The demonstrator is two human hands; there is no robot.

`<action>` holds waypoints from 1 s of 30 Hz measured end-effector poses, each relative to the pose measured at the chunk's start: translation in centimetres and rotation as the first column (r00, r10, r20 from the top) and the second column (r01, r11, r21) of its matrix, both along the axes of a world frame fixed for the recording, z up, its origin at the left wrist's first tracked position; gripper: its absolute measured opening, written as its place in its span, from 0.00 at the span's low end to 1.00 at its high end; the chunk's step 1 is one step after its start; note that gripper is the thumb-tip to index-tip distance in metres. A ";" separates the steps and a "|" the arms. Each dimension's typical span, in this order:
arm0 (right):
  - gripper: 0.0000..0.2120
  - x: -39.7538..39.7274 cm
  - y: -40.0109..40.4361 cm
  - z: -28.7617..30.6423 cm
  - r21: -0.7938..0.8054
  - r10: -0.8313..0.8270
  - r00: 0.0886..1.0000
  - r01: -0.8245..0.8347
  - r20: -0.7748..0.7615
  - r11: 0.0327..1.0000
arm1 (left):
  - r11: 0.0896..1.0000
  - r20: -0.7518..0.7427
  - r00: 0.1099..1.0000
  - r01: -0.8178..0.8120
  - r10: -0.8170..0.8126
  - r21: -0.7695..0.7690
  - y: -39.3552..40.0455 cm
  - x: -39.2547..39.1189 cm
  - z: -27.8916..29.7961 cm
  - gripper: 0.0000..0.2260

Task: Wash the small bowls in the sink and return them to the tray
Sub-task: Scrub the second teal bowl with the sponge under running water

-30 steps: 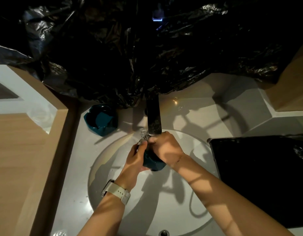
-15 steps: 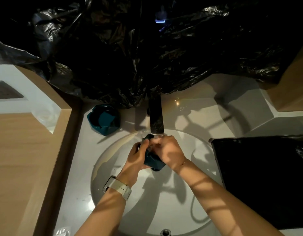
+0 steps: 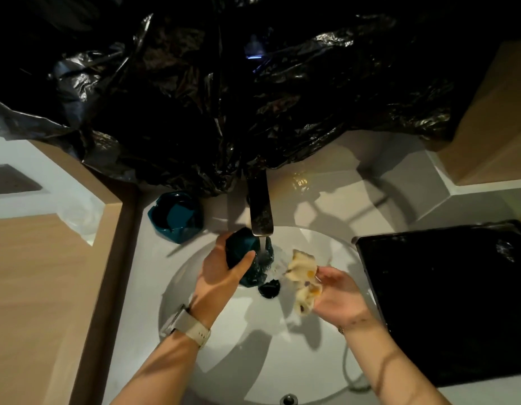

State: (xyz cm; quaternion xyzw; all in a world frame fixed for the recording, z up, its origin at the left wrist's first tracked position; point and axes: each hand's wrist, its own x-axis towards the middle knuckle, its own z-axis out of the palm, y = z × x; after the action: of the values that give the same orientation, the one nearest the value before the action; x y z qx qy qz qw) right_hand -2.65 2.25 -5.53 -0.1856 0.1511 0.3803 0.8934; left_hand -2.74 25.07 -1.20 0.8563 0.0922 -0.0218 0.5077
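One wet teal bowl (image 3: 247, 258) (probably stiff, slippery glaze) sat clasped in the left hand (image 3: 221, 276), fingers curled round its rim; right hand (image 3: 338, 293) pinched a cloth (image 3: 303, 279) beside it.

White desk (image 3: 326, 197) with a round sink (image 3: 253, 361) set in it. On top: a teal bowl (image 3: 177, 216) left of the tap (image 3: 260, 206), a black tray (image 3: 446, 302) on the right.

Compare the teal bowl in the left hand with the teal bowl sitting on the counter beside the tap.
The held bowl is gripped by the left hand over the sink; the counter bowl rests untouched left of the tap. The held bowl is tipped sideways under running water; the counter bowl sits upright, out of the stream. Both are small, dark teal and faceted.
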 end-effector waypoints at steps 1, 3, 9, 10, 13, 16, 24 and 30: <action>0.17 -0.3 -0.3 -0.4 0.040 -0.026 0.996 0.029 -0.086 0.999 | 0.999 0.035 0.999 0.015 -0.017 0.041 0.2 -0.6 0.6 0.18; 0.18 -0.9 -0.2 -0.6 0.141 -0.065 0.988 0.085 -0.142 0.986 | 0.990 0.113 0.992 0.045 -0.061 0.135 0.6 -1.6 1.2 0.21; 0.09 -1.2 1.8 2.0 -0.036 0.035 0.995 -0.038 -0.091 0.999 | 0.744 0.273 0.882 0.120 -0.384 0.657 2.0 -2.4 0.9 0.30; 0.08 -1.4 2.0 2.6 -0.094 0.021 0.993 -0.032 -0.116 0.995 | 0.702 0.284 0.859 0.115 -0.426 0.703 2.2 -2.3 1.1 0.30; 0.07 -1.7 1.9 2.8 -0.257 -0.032 0.989 -0.006 -0.145 0.966 | 0.630 0.286 0.829 0.099 -0.480 0.770 2.8 -2.0 1.3 0.30; 0.06 -1.7 1.5 1.5 -0.362 -0.041 0.993 -0.003 -0.112 0.932 | 0.630 0.290 0.824 0.101 -0.487 0.770 3.2 -2.2 1.4 0.29; 0.06 -1.8 0.9 3.3 -0.263 -0.045 0.997 0.061 0.066 0.963 | 0.988 -0.066 0.994 -0.091 0.083 -0.124 2.4 -2.0 1.0 0.14; 0.23 -0.4 2.9 4.2 -0.752 -0.030 0.917 0.345 0.398 0.562 | 0.852 -0.309 0.936 -0.295 0.167 -0.433 -0.5 -0.3 0.0 0.14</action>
State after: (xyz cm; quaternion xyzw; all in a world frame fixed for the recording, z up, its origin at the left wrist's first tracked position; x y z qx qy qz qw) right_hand -3.05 5.10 -1.34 -0.6169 0.1697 0.1320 0.7571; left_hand -3.00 24.56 -1.24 0.6787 0.2529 -0.0942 0.6830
